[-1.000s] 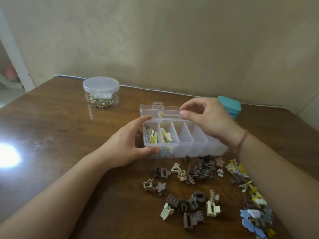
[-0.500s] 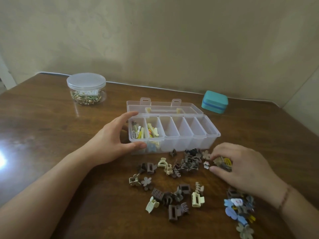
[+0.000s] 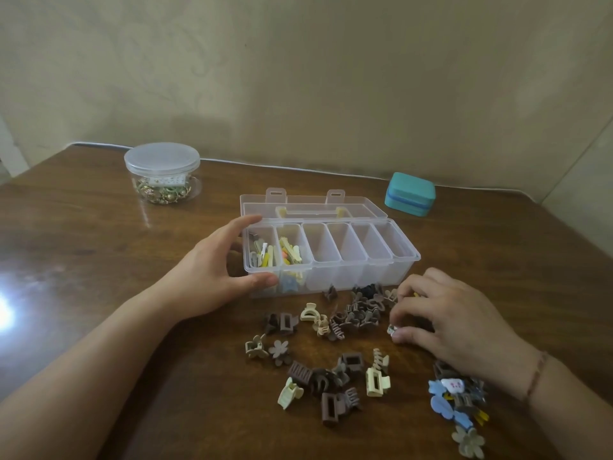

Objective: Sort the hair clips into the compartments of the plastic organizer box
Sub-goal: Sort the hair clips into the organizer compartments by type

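A clear plastic organizer box [image 3: 403,260] stands open on the wooden table, its lid laid back. The two leftmost compartments hold yellow, white and orange clips [image 3: 278,254]; the other compartments look bare. My left hand [image 3: 212,273] clasps the box's left end, thumb on the front wall, fingers on the far corner. My right hand [image 3: 444,313] rests on the table at the box's right front, fingertips pinched on a small white clip [image 3: 392,329]. Brown and cream claw clips [image 3: 335,370] lie scattered in front of the box. Blue and yellow clips [image 3: 454,400] are piled under my right wrist.
A round clear tub [image 3: 162,172] with a lid holds small trinkets at the back left. A teal case [image 3: 410,198] sits at the back right, behind the box. The table [image 3: 83,247] meets a beige wall behind. A glare spot shows at the far left.
My right hand left the box's back edge, came down to the clips at the right front and closed its fingertips on a small clip. My left hand stayed on the box.
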The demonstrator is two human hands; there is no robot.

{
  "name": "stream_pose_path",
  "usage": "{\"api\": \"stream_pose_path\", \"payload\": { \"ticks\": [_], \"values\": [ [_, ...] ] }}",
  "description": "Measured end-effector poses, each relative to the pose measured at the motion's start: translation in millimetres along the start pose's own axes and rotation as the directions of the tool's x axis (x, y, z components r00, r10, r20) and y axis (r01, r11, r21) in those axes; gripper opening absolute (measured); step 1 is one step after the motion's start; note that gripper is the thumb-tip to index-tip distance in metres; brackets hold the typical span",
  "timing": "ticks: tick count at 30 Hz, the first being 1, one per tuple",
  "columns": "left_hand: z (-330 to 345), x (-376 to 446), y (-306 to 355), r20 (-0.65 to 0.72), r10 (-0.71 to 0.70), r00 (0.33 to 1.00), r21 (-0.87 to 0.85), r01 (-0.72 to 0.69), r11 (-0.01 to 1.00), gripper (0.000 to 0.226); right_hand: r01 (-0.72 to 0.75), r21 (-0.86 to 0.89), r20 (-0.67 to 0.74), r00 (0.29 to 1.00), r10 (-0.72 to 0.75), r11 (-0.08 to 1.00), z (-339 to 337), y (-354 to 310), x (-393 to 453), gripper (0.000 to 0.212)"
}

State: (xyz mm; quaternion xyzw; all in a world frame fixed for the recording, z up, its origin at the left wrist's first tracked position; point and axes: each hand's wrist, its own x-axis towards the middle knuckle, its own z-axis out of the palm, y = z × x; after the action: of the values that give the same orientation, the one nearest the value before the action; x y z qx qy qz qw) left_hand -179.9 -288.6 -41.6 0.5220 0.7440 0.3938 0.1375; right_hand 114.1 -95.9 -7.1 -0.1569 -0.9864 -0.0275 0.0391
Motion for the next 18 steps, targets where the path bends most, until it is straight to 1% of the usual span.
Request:
{"api": "stream_pose_path", "payload": {
  "ticks": [3, 6, 10, 12, 14, 16, 18],
  "values": [
    [0, 0, -1, 0.0, 0.004, 1.0, 0.002, -0.004, 1.0, 0.102, 0.009, 0.02, 0.038, 0.999, -0.009, 1.0, 2, 3, 1, 0.035],
    [1, 1, -1, 0.001, 0.001, 1.0, 0.004, -0.001, 1.0, 0.103, 0.032, 0.012, 0.03, 0.999, -0.032, 0.999, 4, 6, 1, 0.03],
    [0, 1, -1, 0.0, 0.003, 1.0, 0.009, -0.003, 1.0, 0.104, 0.068, 0.018, 0.004, 0.998, -0.068, 0.998, 0, 1, 5, 0.027],
    [0, 0, 0, 0.003, 0.007, 1.0, 0.005, -0.007, 1.0, 0.104, 0.096, 0.107, -0.078, 0.993, -0.088, 0.99, -9, -6, 12, 0.018],
    [-1, 1, 0, 0.005, 0.008, 1.0, 0.01, -0.008, 1.0, 0.103, 0.108, 0.281, -0.169, 0.984, -0.062, 0.954, -20, -14, 25, 0.01],
    [0, 1, -1, 0.005, 0.009, 1.0, 0.014, -0.009, 1.0, 0.103, 0.118, 0.431, -0.24, 0.971, -0.012, 0.895, -29, -22, 43, 0.01],
    [0, 1, -1, 0.005, 0.013, 1.0, 0.009, -0.013, 1.0, 0.102, 0.134, 0.53, -0.312, 0.949, 0.046, 0.838, -34, -29, 64, 0.014]
  ]
}}
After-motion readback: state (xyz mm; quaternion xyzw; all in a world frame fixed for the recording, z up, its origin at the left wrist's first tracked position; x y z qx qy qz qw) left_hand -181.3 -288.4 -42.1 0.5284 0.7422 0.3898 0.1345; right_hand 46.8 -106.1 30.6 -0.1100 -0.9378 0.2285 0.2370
